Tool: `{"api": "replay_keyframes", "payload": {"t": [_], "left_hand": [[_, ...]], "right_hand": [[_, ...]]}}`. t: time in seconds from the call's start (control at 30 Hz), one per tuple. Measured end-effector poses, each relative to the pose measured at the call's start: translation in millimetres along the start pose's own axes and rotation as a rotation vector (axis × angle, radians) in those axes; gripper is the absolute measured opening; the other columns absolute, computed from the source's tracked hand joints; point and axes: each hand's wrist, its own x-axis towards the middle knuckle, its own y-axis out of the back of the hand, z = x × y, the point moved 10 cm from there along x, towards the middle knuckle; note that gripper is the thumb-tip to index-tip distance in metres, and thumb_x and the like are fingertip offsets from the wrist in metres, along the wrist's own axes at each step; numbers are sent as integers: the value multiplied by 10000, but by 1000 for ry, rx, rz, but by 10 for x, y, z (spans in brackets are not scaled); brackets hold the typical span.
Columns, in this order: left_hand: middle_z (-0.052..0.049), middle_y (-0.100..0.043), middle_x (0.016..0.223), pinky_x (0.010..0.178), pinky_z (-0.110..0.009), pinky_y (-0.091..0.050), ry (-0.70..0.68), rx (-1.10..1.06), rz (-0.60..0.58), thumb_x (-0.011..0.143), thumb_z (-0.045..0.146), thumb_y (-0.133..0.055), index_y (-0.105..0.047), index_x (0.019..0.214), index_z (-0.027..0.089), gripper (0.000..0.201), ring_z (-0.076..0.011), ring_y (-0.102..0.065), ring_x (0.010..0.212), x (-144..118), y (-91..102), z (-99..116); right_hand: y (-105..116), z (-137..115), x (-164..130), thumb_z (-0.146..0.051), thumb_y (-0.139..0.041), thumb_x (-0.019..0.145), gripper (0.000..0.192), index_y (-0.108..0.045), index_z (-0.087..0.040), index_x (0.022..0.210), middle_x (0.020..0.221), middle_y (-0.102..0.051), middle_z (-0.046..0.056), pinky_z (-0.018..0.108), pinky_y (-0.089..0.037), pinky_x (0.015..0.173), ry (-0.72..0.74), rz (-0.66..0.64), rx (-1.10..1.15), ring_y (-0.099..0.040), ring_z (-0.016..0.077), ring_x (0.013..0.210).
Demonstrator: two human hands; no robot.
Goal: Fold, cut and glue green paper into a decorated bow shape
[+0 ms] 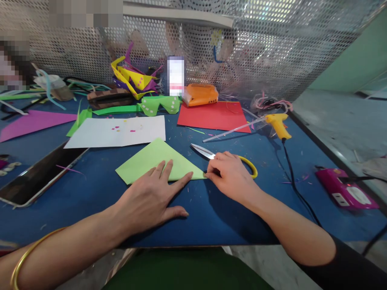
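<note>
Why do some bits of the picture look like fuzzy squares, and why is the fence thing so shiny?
In the head view, some patches are blurred into blocks, like the label on the white bottle. Bright light glares off the perforated metal screen at upper right. The right hand casts a dark shadow on the blue table. The wide lens bends the edges.

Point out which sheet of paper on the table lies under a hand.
The light green folded sheet: the left hand lies flat on it, the right hand pinches its corner. The white, red and purple sheets lie untouched.
</note>
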Motion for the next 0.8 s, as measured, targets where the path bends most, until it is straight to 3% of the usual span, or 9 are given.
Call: {"api": "replay_keyframes", "payload": {"t": [0.2,0.27,0.37,0.47,0.6,0.8], "left_hand": [[-286,-473,1406,949,-564,-462,5,-10,10,841,730,-399,-411,1475,268,785,-471,-495,1259,-15,-1,0],[-293,-473,1405,946,-559,-466,10,-15,3,847,720,-406,-413,1474,261,777,-468,-495,1260,-15,-2,-2],[-291,-479,1404,942,-556,-469,15,-18,-5,838,711,-444,-408,1476,262,780,-468,-496,1261,-5,5,1],[-286,-482,1408,936,-563,-469,23,-23,-8,824,715,-471,-390,1484,266,802,-476,-496,1257,3,6,4],[-290,-464,1428,965,-560,-452,30,-16,9,823,721,-467,-371,1494,236,834,-475,-488,1268,-28,-4,2],[-320,-404,1465,1039,-551,-395,34,-46,21,822,730,-461,-428,1453,93,898,-464,-399,1344,-88,-22,1]], "right_hand": [[23,-40,-13,-165,-630,831,119,-609,-188,716,780,-621,31,375,-388,763,21,12,-69,-538,225,825],[114,-111,-66,-177,-616,852,47,-661,-184,863,872,-672,53,405,-427,823,77,99,-48,-579,244,900],[155,-382,-243,-167,-484,939,287,-616,-144,1192,1155,-690,108,441,-436,979,291,174,-29,-587,247,1118],[-3,-606,-431,-160,-386,969,407,-529,-61,1337,1337,-601,180,470,-439,1042,431,108,-98,-544,266,1251],[-174,-693,-535,-190,-405,948,512,-435,53,1398,1418,-491,261,495,-437,1066,448,14,-163,-473,326,1330],[-172,-683,-481,-273,-430,934,528,-484,-22,1396,1436,-497,207,485,-412,1091,401,-48,-132,-464,311,1339]]}}
